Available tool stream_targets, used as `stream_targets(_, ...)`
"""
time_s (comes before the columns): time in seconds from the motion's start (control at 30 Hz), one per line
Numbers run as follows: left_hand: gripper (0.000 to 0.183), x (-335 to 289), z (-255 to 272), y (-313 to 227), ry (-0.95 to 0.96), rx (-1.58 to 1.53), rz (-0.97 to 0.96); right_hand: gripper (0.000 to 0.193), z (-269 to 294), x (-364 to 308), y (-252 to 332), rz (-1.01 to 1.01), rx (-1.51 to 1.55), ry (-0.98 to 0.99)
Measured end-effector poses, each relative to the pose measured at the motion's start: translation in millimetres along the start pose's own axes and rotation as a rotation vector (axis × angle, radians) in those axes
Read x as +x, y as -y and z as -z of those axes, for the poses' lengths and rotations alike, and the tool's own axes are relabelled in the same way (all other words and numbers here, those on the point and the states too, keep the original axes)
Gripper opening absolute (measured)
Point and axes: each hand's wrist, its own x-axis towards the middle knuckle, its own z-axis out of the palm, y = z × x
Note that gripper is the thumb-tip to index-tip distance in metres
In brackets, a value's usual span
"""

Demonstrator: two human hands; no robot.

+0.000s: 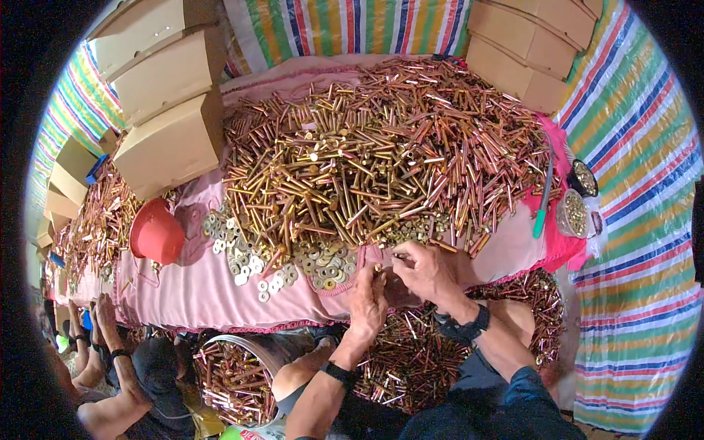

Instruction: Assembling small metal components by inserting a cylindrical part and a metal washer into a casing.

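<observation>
My left hand [367, 302] is raised at the front edge of the pink cloth [220, 290], its thumb and fingers pressed together. A tiny brass-coloured bit shows at its fingertips, too small to name. Close beside it on the right, my right hand [429, 273] is closed in a pinch, and what lies in it is mostly hidden. Just beyond both hands rises a large heap of copper- and brass-coloured anchor bolts [352, 176]. Flat metal washers [323, 265] lie left of my hands. Small nuts [411, 229] are gathered behind my right hand.
Cardboard boxes [172, 139] stack at the left, more boxes [524, 51] at the back right. A red bowl [157, 232] tilts near the left boxes. A green-handled tool [540, 220] and a tub of small parts [572, 214] lie right. A bolt-filled bucket [271, 359] stands below; another person's arm [121, 359] is left.
</observation>
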Motion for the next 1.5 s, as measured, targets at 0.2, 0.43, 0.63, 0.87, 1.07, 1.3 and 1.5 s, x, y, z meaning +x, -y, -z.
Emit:
stream_targets(0.2, 0.044, 2.8, 2.3, 0.5, 0.043, -0.013, -0.06, 0.019, 16.7, -4.3, 29.8, 0.013, 0.07, 0.133)
stream_targets(0.43, 0.056, 1.6, 3.8, -3.4, 0.057, 0.002, -0.04, 0.019, 26.2, 1.6, 34.3, 0.235, -0.069, 0.159)
stream_targets(0.63, 0.052, -1.0, 1.9, 4.1, 0.071, -0.103, -0.016, 0.017, 27.5, 2.0, 41.0, 0.329, -0.102, 0.156)
stream_targets(0.87, 0.044, 2.5, 5.8, -3.0, 0.128, -0.046, 0.016, 0.018, 22.3, -4.1, 45.8, 0.268, 0.014, 0.102)
stream_targets(1.07, 0.045, 2.6, 9.7, -1.4, 0.139, -0.05, -0.033, 0.017, 13.5, -6.5, 53.4, 0.315, 0.056, 0.026)
stream_targets(1.3, 0.049, 3.9, 10.3, -9.0, 0.134, -0.072, -0.023, 0.014, 17.7, -4.8, 43.7, 0.345, -0.006, 0.05)
stream_targets(1.5, 0.053, 4.9, 14.2, -7.8, 0.149, -0.042, -0.016, 0.019, 14.6, -8.1, 50.0, 0.034, 0.189, 0.036)
